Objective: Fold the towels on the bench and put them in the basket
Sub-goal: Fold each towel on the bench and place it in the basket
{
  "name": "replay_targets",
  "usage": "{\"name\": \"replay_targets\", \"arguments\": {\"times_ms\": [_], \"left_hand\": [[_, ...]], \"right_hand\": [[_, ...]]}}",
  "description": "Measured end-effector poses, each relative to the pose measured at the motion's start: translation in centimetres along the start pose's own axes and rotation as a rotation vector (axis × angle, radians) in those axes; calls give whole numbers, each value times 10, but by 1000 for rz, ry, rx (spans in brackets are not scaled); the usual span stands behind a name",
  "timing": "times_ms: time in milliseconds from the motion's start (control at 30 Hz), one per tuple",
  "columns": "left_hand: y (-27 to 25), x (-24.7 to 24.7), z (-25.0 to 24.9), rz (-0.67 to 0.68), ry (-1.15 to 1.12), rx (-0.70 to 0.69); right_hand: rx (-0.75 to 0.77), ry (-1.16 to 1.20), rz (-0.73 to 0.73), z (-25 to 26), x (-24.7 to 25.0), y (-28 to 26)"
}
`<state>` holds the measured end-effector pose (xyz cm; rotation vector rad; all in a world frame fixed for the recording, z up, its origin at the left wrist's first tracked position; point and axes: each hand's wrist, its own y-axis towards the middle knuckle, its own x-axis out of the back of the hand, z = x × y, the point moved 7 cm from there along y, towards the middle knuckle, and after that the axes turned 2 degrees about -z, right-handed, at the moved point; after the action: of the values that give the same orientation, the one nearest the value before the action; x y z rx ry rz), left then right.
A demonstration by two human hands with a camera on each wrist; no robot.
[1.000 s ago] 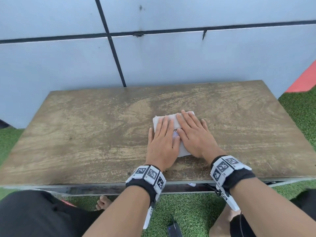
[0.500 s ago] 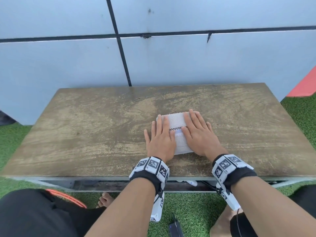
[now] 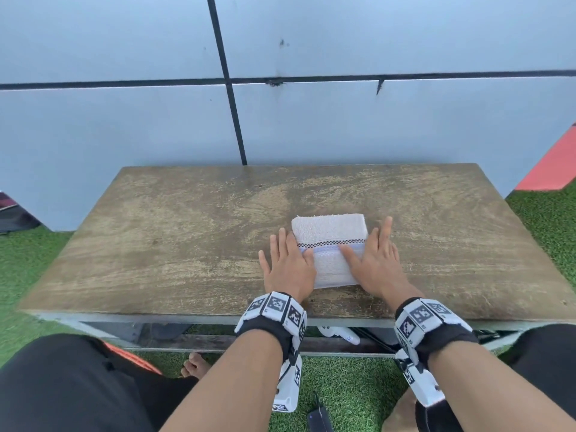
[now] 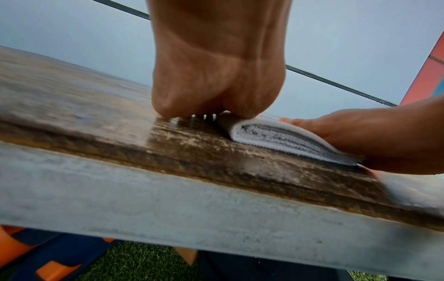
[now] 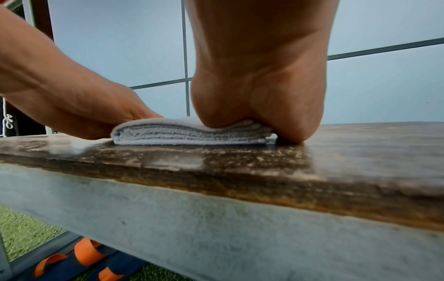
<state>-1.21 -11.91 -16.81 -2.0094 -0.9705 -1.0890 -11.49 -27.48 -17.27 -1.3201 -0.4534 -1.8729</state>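
A small white towel (image 3: 329,235) with a checkered stripe lies folded into a thick square on the wooden bench (image 3: 174,238), right of centre. My left hand (image 3: 288,266) lies flat with straight fingers along the towel's left edge, its thumb side on the cloth. My right hand (image 3: 375,263) lies flat along the right edge, thumb on the towel. In the left wrist view the folded towel (image 4: 283,140) shows its layered edge beside my palm. The right wrist view shows the folded towel (image 5: 187,135) pressed under the heel of my right hand. No basket is in view.
A pale blue panelled wall (image 3: 343,126) stands right behind the bench. Green artificial turf (image 3: 349,391) covers the ground. Under the bench lie orange and dark blue items (image 5: 81,254) and a white object (image 3: 341,333). My knees and a bare foot (image 3: 194,364) are near the front edge.
Both hands have slid apart from the top of the towel to its left and right edges, uncovering its middle. The camera view has shifted a little.
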Motion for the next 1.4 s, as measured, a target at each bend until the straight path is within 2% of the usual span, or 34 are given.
{"name": "replay_targets", "arguments": {"times_ms": [167, 267, 333, 400, 533, 633, 700, 900, 1067, 1233, 1333, 1400], "left_hand": [[-9, 15, -5, -12, -22, 9], [-10, 28, -1, 17, -43, 35], [-14, 36, 2, 46, -127, 27], [-22, 45, 3, 44, -335, 9], [-49, 88, 1, -13, -633, -13], [-70, 141, 11, -95, -661, -60], [-86, 180, 28, -122, -677, -64], [-160, 295, 124, -353, -745, 40], [-220, 350, 227, -551, -784, 137], [-259, 341, 329, -715, -889, 262], [-268, 311, 387, -784, -928, 357], [-270, 281, 424, -784, -934, 433]], "right_hand": [[37, 71, -40, 1, 5, -20], [36, 136, -17, 5, 8, -28], [18, 182, 45, 8, 7, -29], [28, 221, 91, 18, 11, -31], [123, 602, 203, 58, 20, -36], [123, 847, 270, 94, 33, -46], [160, 881, 267, 128, 46, -54], [522, 828, 422, 293, 64, -107], [694, 768, 453, 405, 42, -143], [807, 612, 518, 485, -23, -170], [869, 507, 550, 511, -73, -174], [899, 421, 595, 519, -115, -173]]}}
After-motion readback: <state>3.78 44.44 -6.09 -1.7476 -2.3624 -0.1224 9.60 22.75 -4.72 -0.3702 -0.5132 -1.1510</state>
